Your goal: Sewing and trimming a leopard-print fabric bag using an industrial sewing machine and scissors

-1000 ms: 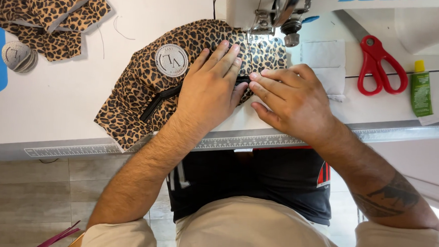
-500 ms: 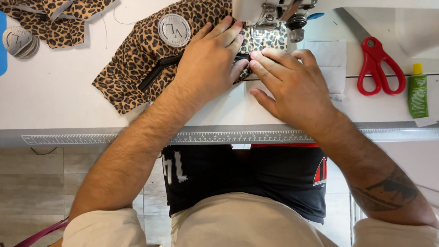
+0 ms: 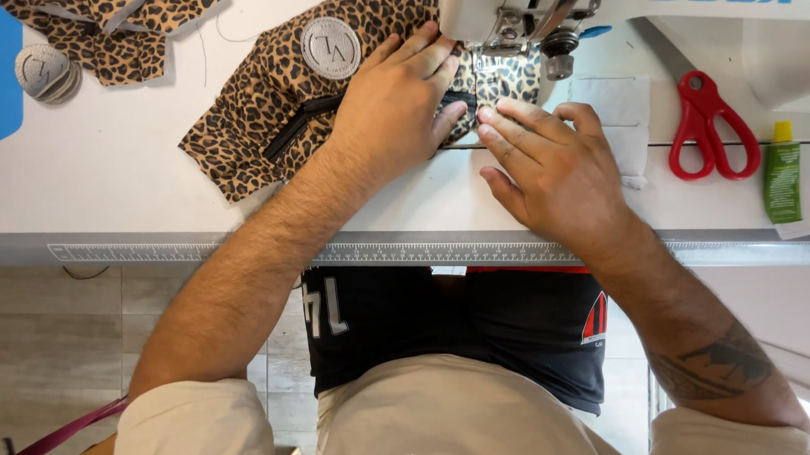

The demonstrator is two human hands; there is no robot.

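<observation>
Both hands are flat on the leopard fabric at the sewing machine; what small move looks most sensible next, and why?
Probably ease the leopard-print fabric a little further under the sewing machine head. The left hand presses it flat beside the black zipper, the right hand steadies its near edge, and the piece already lies beneath the head.

We are looking at leopard print against white and red.
We are seeing tan fabric (image 3: pixel 245 130) spotted black and brown, carrying a grey round patch (image 3: pixel 331 48) and a black zipper (image 3: pixel 293 130); a white table (image 3: pixel 106 196); red-handled scissors (image 3: pixel 712 123); a green tube (image 3: pixel 782 180) capped yellow; a white sewing machine (image 3: pixel 487 8).
</observation>
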